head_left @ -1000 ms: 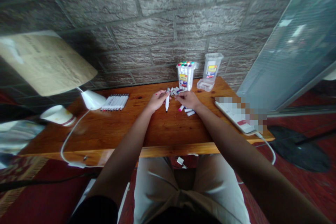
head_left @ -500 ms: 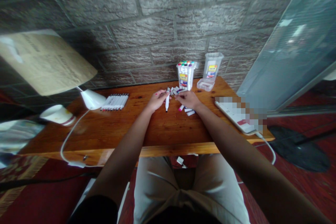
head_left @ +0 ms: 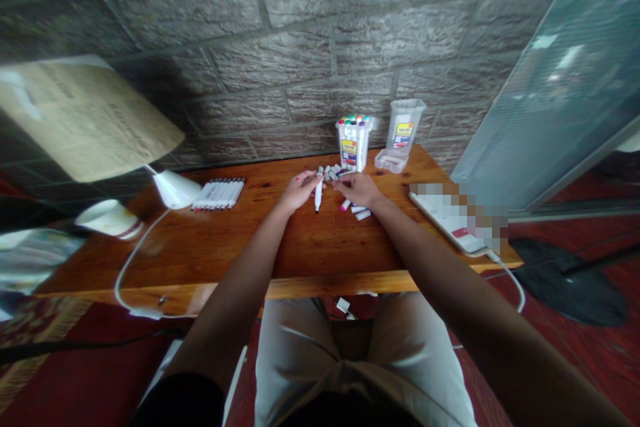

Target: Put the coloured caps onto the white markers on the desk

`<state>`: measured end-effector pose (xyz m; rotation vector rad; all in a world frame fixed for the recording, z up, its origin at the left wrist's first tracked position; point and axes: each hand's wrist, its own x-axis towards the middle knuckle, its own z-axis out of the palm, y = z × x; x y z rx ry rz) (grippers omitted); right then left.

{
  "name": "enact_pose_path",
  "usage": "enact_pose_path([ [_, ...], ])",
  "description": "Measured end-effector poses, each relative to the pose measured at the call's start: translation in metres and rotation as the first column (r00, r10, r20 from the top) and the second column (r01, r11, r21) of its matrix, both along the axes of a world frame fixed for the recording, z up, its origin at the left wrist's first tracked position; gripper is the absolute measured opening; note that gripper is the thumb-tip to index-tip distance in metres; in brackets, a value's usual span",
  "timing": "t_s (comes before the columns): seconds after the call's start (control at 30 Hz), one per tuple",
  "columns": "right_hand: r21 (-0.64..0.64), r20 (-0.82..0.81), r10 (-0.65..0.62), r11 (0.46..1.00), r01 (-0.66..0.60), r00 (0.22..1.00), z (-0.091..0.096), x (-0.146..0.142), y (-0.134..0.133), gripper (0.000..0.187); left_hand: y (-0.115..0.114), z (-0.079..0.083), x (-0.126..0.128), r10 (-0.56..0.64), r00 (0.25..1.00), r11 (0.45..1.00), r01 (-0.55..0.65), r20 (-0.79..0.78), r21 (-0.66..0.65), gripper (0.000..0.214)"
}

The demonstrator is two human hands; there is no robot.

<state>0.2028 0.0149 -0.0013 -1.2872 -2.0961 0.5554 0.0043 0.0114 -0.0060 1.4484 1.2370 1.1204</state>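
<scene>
My left hand (head_left: 298,192) is closed round a white marker (head_left: 318,197), held nearly upright with its dark tip pointing down at the table. Just to the right, my right hand (head_left: 362,189) has its thumb and fingers pinched together low over the tabletop; whatever is between them is too small to make out. Several small grey and white marker caps (head_left: 328,172) lie between and beyond the two hands. Partly covered by my right wrist are a pink-ended marker piece (head_left: 345,205) and a few white ones (head_left: 363,215).
A clear case of markers with coloured ends (head_left: 352,147) stands behind my right hand. Beside it are an open clear case (head_left: 406,125) and its lid (head_left: 392,161). White markers (head_left: 219,194) lie in a row leftward, near a lamp (head_left: 176,189) and cup (head_left: 109,218). A tablet-like device (head_left: 450,220) lies right.
</scene>
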Motion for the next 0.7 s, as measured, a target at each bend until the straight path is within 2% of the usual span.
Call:
enact_pose_path([
  [0.7,0.005,0.011,0.005,1.0,-0.006,1.0,-0.0018,0.0,0.0021,0.029,-0.0012,0.0011,0.0006,-0.007,1.0,1.0,0.007,-0.011,0.005,0.042],
])
